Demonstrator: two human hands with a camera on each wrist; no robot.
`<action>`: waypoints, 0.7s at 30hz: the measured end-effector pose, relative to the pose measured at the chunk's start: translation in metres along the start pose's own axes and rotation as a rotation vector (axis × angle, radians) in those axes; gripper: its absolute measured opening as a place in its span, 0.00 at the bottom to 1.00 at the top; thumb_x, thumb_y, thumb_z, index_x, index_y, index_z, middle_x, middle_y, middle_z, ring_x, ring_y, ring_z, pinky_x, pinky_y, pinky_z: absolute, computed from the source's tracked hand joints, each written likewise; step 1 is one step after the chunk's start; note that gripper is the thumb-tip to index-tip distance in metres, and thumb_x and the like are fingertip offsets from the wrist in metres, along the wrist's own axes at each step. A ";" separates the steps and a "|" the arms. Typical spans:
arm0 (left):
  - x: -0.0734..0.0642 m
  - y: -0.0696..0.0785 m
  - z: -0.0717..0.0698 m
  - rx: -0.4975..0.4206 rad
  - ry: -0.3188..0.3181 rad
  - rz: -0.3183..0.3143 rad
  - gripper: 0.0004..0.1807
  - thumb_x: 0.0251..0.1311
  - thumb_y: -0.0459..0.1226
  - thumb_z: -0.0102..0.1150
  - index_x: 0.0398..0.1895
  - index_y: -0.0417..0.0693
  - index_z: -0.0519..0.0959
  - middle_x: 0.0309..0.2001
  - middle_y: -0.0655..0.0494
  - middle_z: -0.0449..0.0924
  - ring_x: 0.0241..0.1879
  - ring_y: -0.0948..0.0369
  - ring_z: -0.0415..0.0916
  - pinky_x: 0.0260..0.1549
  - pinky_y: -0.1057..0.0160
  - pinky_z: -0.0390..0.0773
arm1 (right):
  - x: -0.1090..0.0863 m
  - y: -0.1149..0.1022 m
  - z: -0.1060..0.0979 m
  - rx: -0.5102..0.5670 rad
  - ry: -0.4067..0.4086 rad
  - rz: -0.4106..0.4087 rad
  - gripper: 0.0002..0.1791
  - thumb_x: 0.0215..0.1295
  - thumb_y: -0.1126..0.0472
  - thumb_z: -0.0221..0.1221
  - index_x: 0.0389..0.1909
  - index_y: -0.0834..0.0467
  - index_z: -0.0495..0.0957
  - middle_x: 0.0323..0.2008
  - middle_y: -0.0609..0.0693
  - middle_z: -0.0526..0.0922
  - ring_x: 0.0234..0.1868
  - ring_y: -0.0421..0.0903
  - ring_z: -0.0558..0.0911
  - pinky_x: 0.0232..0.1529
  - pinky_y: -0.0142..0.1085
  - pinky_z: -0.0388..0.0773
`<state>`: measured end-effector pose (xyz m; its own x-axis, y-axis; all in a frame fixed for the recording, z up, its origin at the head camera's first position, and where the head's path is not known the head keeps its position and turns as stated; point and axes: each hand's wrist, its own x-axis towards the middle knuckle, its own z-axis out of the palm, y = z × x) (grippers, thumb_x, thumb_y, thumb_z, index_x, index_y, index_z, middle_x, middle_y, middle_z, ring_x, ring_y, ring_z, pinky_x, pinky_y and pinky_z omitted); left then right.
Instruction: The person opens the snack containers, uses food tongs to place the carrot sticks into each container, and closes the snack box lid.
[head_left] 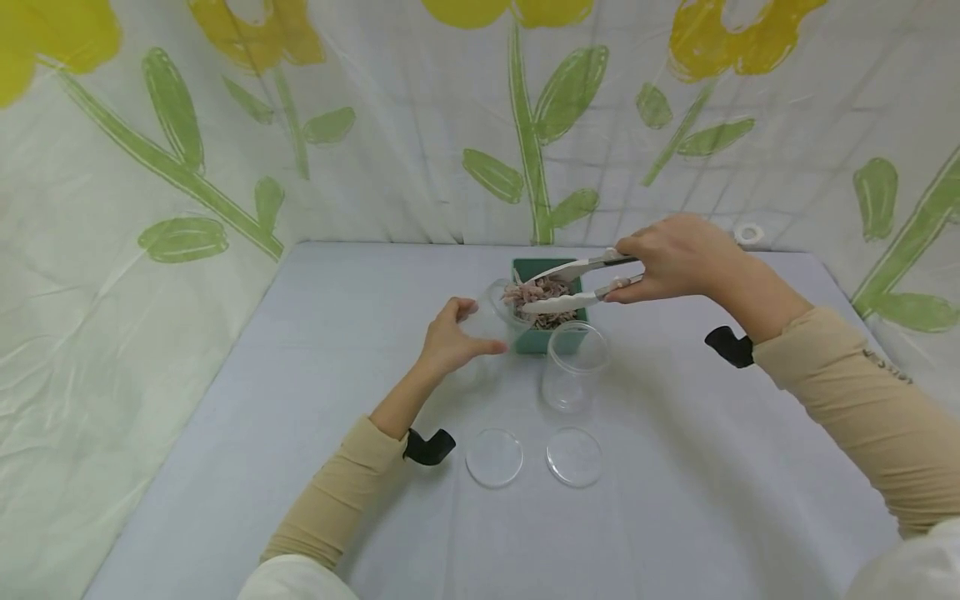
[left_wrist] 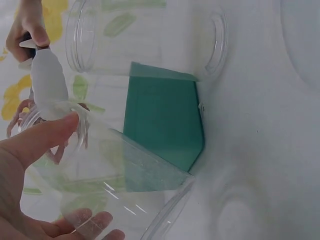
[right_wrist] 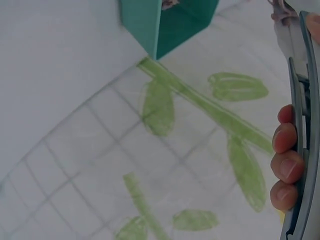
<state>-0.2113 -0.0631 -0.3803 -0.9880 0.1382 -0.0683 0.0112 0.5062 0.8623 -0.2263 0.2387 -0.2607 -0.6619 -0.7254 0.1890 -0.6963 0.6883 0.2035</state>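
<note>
My left hand (head_left: 452, 340) grips a clear jar (left_wrist: 107, 162), which is tilted with its mouth toward the tongs. In the left wrist view the thumb lies by the rim and the fingers show through the wall. My right hand (head_left: 675, 257) holds tongs (head_left: 577, 271) with pale, scalloped heads. A clump of pinkish-brown shreds (head_left: 525, 293) sits between the tong heads, at the jar's mouth. Below it stands a green square container (head_left: 531, 343) with more of the shreds (head_left: 557, 319) inside. A second clear jar (head_left: 570, 383) stands upright in front of the container.
Two clear round lids lie side by side nearer me, a left lid (head_left: 493, 458) and a right lid (head_left: 574, 457). The table (head_left: 337, 308) ends at the back against a flower-printed curtain (head_left: 420, 167). A white ring (head_left: 748, 234) shows near the back right edge.
</note>
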 end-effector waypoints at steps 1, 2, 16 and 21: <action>-0.001 0.001 0.000 0.001 -0.002 0.002 0.43 0.43 0.39 0.78 0.63 0.36 0.66 0.64 0.44 0.70 0.67 0.48 0.62 0.65 0.53 0.63 | 0.001 0.000 -0.001 -0.007 0.010 -0.015 0.23 0.46 0.40 0.70 0.23 0.54 0.75 0.12 0.42 0.67 0.13 0.38 0.58 0.13 0.37 0.61; -0.001 0.001 -0.001 0.005 -0.003 0.004 0.43 0.43 0.39 0.78 0.63 0.37 0.66 0.64 0.45 0.70 0.67 0.48 0.62 0.65 0.53 0.63 | 0.002 -0.001 -0.002 -0.017 0.021 -0.032 0.23 0.46 0.40 0.70 0.21 0.54 0.73 0.12 0.42 0.66 0.13 0.38 0.56 0.13 0.37 0.59; -0.005 0.002 -0.001 0.023 -0.015 -0.006 0.44 0.41 0.38 0.79 0.64 0.39 0.68 0.65 0.46 0.70 0.66 0.49 0.63 0.64 0.51 0.64 | 0.013 -0.011 -0.019 -0.078 -0.051 -0.097 0.22 0.48 0.41 0.69 0.25 0.56 0.76 0.18 0.46 0.76 0.13 0.41 0.67 0.14 0.39 0.68; -0.006 0.001 -0.001 0.023 -0.018 -0.001 0.44 0.40 0.37 0.80 0.64 0.40 0.68 0.65 0.47 0.70 0.66 0.49 0.63 0.65 0.51 0.63 | 0.017 -0.018 -0.024 -0.137 -0.066 -0.145 0.23 0.50 0.41 0.69 0.26 0.57 0.76 0.17 0.46 0.74 0.13 0.43 0.69 0.13 0.38 0.67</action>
<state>-0.2053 -0.0641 -0.3789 -0.9852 0.1526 -0.0786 0.0135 0.5255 0.8507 -0.2185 0.2135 -0.2384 -0.5777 -0.8117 0.0858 -0.7442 0.5670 0.3530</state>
